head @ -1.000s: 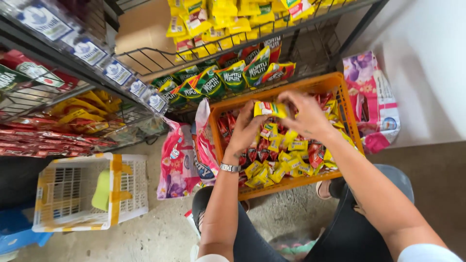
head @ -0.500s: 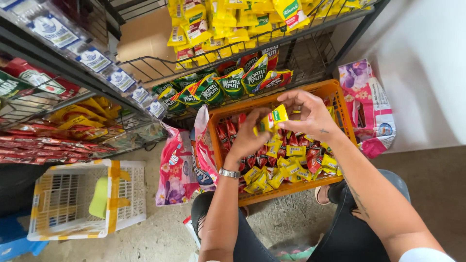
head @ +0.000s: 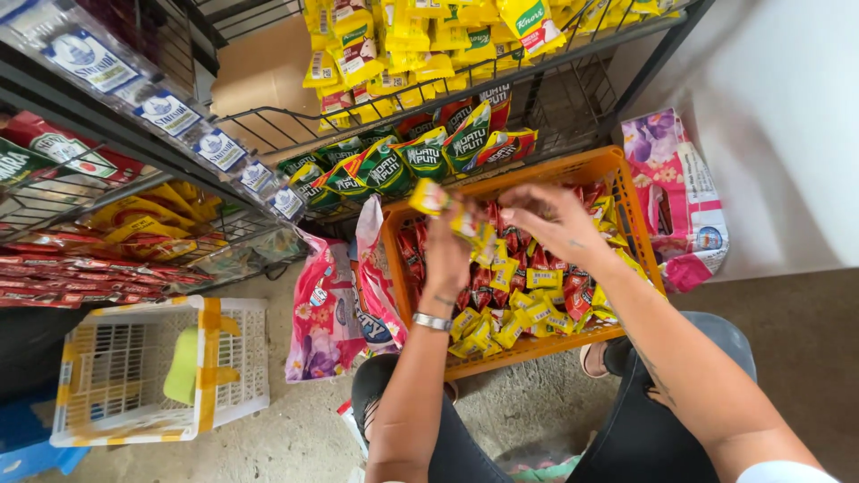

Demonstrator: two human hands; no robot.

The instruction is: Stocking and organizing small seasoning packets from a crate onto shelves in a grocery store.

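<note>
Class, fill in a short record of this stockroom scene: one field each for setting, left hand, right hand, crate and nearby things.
Setting: wire shelves of packets
Left hand: holds a strip of yellow sachets
Right hand: fingers spread beside the strip, above the crate
Crate: orange, holding yellow and red sachets
Nearby: white basket, pink bags

One head-worn camera looks steeply down, close over the orange crate and shelves.

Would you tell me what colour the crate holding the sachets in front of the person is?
The crate is orange, seen best in the head view.
</note>
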